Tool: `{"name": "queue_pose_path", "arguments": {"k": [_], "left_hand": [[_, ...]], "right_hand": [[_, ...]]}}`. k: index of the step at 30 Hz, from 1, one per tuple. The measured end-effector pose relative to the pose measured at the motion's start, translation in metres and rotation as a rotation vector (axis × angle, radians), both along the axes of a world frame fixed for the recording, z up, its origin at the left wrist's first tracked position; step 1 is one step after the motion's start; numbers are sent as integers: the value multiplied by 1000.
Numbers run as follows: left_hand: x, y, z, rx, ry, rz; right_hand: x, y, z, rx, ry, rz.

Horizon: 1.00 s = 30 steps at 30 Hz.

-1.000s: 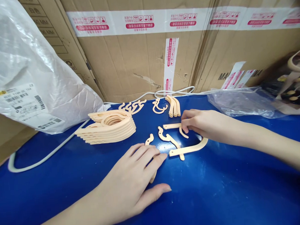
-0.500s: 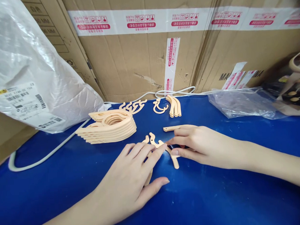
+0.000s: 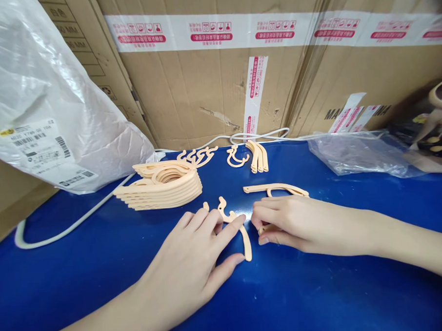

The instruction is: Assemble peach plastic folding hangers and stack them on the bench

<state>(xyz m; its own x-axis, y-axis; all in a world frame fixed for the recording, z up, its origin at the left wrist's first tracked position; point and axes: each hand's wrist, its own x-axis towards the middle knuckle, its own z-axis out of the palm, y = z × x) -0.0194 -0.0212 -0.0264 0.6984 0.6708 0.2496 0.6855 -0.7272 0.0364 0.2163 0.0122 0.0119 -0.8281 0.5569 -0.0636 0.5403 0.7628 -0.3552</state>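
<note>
Beneath my left hand [image 3: 195,249] is a beige plastic hanger piece [image 3: 248,245] with a hooked end. The index finger lies across it, my thumb tip meets its lower end, and the other fingers curl down. Another beige tip [image 3: 205,206] shows behind those fingers; the rest of it is hidden. To the right, my right hand [image 3: 287,223] is closed in a pinch on a small beige hanger part [image 3: 268,228], mostly covered by the fingers. Just behind that hand lies a long curved hanger arm [image 3: 273,187] with a ring-shaped piece partly visible below it.
A stack of beige folding hangers [image 3: 158,192] stands at left. Behind are loose hooks [image 3: 198,155], another hook [image 3: 237,157] and curved arms [image 3: 257,156]. A white cable [image 3: 73,228], a plastic mailer bag [image 3: 57,109], clear plastic bag [image 3: 363,152] and cardboard boxes [image 3: 195,88] border the blue table [image 3: 303,293].
My right hand has drawn slightly right, away from the left, with a small part in its pinch. The hooked piece at my left hand has swung so its lower end points more toward me.
</note>
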Motion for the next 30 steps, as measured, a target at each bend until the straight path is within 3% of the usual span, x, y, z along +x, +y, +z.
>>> {"name": "queue_pose_path", "arguments": {"k": [3,8,11,22,30], "left_hand": [[0,1,0,-18,6,7],[-2,3,-3,-6,-54,11],[-3,4,-3,32,-48,35],[3,-4,5,242,-4,117],[0,-6,5,406,57,140]], "right_hand": [[-1,-2,-3,43,-8,-36],[-4,-4,-16,290,-124,-40],[-6,-6,-19,360,-132,-40],[-6,-6,-15,215,-54,8],[-4,-2,-24,398,-115,44]]}}
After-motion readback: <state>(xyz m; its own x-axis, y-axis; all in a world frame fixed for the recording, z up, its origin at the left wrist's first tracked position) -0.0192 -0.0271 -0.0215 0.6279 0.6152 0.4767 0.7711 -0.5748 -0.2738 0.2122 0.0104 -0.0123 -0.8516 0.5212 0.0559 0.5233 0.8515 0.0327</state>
